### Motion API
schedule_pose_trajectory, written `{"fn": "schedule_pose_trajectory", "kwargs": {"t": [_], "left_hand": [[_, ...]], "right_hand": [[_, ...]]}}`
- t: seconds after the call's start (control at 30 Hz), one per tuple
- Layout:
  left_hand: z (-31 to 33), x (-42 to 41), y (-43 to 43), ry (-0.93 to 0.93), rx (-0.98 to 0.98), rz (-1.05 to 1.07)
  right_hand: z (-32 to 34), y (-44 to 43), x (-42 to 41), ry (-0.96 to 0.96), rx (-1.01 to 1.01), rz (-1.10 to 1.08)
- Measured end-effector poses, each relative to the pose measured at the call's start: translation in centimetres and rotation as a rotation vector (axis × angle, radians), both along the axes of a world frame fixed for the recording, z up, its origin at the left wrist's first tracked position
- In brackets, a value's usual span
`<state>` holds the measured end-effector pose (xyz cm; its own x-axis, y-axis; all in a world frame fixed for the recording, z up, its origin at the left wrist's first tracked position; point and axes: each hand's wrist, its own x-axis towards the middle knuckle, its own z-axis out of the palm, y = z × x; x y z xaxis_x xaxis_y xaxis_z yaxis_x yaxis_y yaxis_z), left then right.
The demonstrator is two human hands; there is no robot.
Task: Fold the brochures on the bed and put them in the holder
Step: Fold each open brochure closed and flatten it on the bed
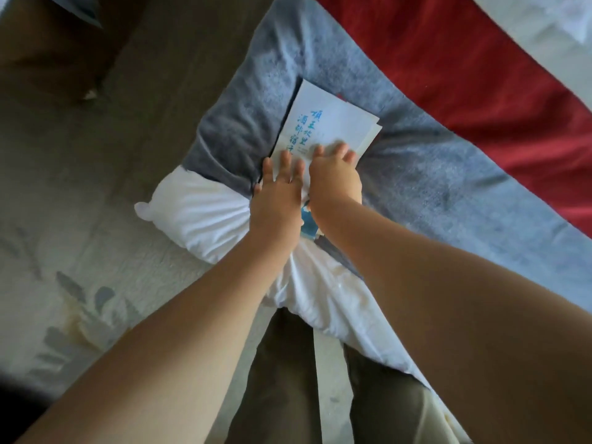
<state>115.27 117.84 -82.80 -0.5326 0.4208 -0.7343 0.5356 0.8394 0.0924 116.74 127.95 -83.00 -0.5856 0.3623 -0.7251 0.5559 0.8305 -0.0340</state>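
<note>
A white brochure [326, 121] with blue writing lies folded on the grey blanket [432, 187] near the corner of the bed. More paper edges stick out under its right side. My left hand [278, 197] lies flat with its fingers spread on the brochure's near left part. Right beside it, my right hand [336, 177] presses its fingertips down on the near right part. A blue printed patch of paper [308, 224] shows between my wrists. No holder is in view.
A red cloth [464, 68] covers the bed beyond the grey blanket. A white sheet corner [195, 209] hangs off the bed at the left. Below are the brown floor [134, 100], a patterned pale rug [64, 277] and my legs [288, 379].
</note>
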Motion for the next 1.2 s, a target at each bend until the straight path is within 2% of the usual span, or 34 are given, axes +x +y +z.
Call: {"fn": "schedule_pose_trajectory", "kwargs": {"t": [0.13, 0.23, 0.4, 0.5, 0.6, 0.73, 0.87, 0.97, 1.2], "left_hand": [[-0.6, 0.4, -0.3, 0.006, 0.031, 0.041], [1.0, 1.2, -0.8, 0.122, 0.11, 0.057], [4.2, -0.5, -1.5, 0.145, 0.246, 0.217], [4.2, -0.1, -1.0, 0.202, 0.398, 0.25], [3.6, 1.2, -0.9, 0.159, 0.45, 0.342], [3.1, 3.7, 0.1, 0.052, 0.533, 0.428], [2.3, 6.6, 1.7, 0.086, 0.514, 0.424], [2.0, 7.9, 2.4, 0.084, 0.595, 0.525], [4.8, 8.4, 3.0, -0.011, 0.62, 0.648]], "right_hand": [[-0.4, 0.1, 0.3, -0.004, -0.051, -0.067], [1.1, -0.6, 2.0, 0.16, -0.073, -0.172], [3.3, -2.6, 7.1, 0.411, -0.266, -0.653], [3.3, -1.8, 7.0, 0.598, -0.282, -0.829], [3.4, -1.6, 7.7, 0.653, -0.218, -0.812], [3.0, -1.4, 10.5, 0.61, -0.157, -0.763], [2.8, -1.2, 12.6, 0.642, -0.127, -0.823], [2.6, -1.1, 13.5, 0.661, -0.11, -0.841], [4.3, 0.7, 16.2, 0.837, -0.137, -0.7]]}}
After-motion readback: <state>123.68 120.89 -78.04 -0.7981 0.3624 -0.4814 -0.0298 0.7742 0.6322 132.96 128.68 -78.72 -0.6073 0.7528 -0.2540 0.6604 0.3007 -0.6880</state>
